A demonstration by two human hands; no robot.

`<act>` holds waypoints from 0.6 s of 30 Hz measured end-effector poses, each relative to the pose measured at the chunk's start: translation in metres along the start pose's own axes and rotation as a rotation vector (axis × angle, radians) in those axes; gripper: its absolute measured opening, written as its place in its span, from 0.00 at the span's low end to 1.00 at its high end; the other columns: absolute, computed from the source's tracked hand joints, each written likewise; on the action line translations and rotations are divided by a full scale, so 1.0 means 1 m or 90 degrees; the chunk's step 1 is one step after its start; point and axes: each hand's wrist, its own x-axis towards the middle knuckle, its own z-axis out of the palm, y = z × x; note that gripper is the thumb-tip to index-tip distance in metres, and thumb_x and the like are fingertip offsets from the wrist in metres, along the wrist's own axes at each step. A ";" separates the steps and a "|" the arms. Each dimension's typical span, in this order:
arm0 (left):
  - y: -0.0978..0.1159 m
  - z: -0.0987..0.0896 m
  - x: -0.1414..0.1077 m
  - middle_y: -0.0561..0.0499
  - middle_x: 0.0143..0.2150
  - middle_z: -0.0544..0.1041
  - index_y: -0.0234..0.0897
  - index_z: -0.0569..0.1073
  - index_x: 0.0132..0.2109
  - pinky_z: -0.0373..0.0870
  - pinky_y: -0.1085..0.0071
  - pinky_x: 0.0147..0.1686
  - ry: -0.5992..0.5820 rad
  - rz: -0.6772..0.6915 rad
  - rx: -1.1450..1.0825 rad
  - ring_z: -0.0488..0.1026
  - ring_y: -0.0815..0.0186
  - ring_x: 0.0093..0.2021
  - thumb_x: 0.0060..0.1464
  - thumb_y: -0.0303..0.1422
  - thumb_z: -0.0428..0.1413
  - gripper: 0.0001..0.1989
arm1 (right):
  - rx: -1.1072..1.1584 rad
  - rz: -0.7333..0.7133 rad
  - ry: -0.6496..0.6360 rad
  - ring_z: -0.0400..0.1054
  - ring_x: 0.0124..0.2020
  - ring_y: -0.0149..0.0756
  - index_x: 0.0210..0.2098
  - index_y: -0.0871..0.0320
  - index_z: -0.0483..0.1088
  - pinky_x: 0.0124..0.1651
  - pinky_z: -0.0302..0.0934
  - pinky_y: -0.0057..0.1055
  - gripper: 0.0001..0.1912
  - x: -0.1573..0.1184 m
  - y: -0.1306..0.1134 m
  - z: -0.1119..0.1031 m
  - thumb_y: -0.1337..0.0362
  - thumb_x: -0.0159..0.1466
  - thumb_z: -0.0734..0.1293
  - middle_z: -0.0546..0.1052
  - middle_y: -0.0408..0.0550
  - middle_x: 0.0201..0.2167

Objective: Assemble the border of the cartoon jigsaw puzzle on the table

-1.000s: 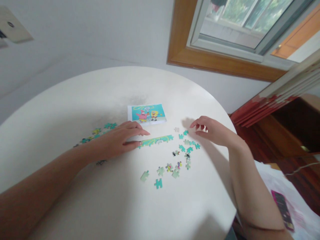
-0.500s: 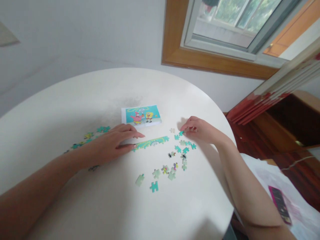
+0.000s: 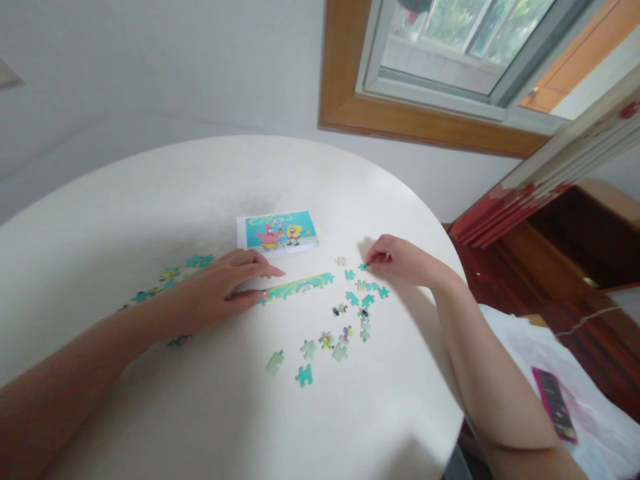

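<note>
My left hand (image 3: 235,280) lies low over the table with thumb and fingers apart, its thumb touching the left end of a joined strip of puzzle pieces (image 3: 300,287). To the right, the fingers of my right hand (image 3: 390,259) are pinched on a small teal puzzle piece (image 3: 363,267). Loose teal and pale pieces lie around that hand, among them a teal piece (image 3: 349,274) just left of it. Behind the strip rests a flat picture box (image 3: 280,231) with cartoon characters on it. My left forearm partly hides another group of pieces (image 3: 170,275).
The round white table (image 3: 210,413) has several more loose pieces towards its front, including a teal one (image 3: 304,375). Beyond its right edge, a phone with a pink edge (image 3: 554,403) lies on a white cover. A wall and a wood-framed window (image 3: 430,127) stand behind.
The view has shifted slightly, so the table things appear a little further left. The piece in my right fingers has turned or tilted a little. My left hand stays by the strip.
</note>
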 end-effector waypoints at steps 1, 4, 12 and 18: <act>0.000 0.000 0.000 0.45 0.51 0.74 0.44 0.74 0.57 0.68 0.59 0.56 0.002 0.000 -0.003 0.70 0.56 0.51 0.64 0.40 0.50 0.18 | -0.004 0.006 0.001 0.69 0.33 0.34 0.36 0.59 0.78 0.38 0.62 0.31 0.08 0.000 0.000 -0.001 0.66 0.59 0.67 0.76 0.51 0.37; -0.002 0.001 0.000 0.45 0.51 0.75 0.44 0.74 0.57 0.68 0.58 0.56 0.008 0.009 -0.010 0.71 0.56 0.51 0.63 0.40 0.51 0.18 | -0.013 0.018 0.004 0.69 0.34 0.34 0.35 0.59 0.78 0.38 0.61 0.31 0.07 -0.001 0.000 -0.003 0.65 0.60 0.68 0.76 0.50 0.36; -0.002 0.001 0.000 0.45 0.51 0.74 0.42 0.74 0.56 0.68 0.58 0.56 -0.002 0.002 -0.003 0.70 0.55 0.51 0.64 0.41 0.50 0.18 | 0.036 0.010 -0.016 0.69 0.34 0.33 0.38 0.57 0.78 0.40 0.63 0.30 0.10 -0.017 -0.004 -0.020 0.71 0.59 0.66 0.77 0.48 0.35; 0.001 -0.002 0.001 0.45 0.51 0.74 0.43 0.74 0.56 0.68 0.58 0.55 -0.012 0.003 -0.002 0.71 0.56 0.51 0.64 0.39 0.50 0.17 | 0.044 -0.011 -0.128 0.72 0.36 0.34 0.41 0.57 0.79 0.40 0.65 0.30 0.13 -0.028 -0.020 -0.021 0.72 0.58 0.68 0.77 0.50 0.39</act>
